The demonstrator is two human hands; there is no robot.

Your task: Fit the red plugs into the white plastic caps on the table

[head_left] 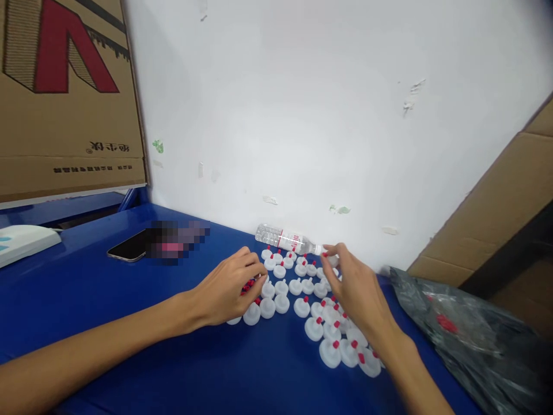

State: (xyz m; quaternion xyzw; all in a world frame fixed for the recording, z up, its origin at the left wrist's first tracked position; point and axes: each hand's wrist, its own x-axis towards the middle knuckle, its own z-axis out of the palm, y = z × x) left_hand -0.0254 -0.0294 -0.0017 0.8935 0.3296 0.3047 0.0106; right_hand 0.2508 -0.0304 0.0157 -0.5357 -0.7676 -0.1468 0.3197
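Observation:
Rows of white translucent round plastic pieces with short stems lie on the blue table (181,357). Many stems carry a small red cap, as on the white piece (330,353) at the front; others, like the white piece (281,304) near the middle, have a bare stem. My left hand (233,286) is closed in a pinch above the left group, beside a cluster of small red caps (247,286); what its fingertips hold is hidden. My right hand (352,282) pinches a red-capped white piece (332,261) at the back, near the bottle's neck.
A clear water bottle (285,238) lies on its side against the white wall (276,115). At the left are a phone (128,246), a white device (28,242) and a large cardboard box (71,115). A dark plastic bag (470,346) with red bits lies at the right.

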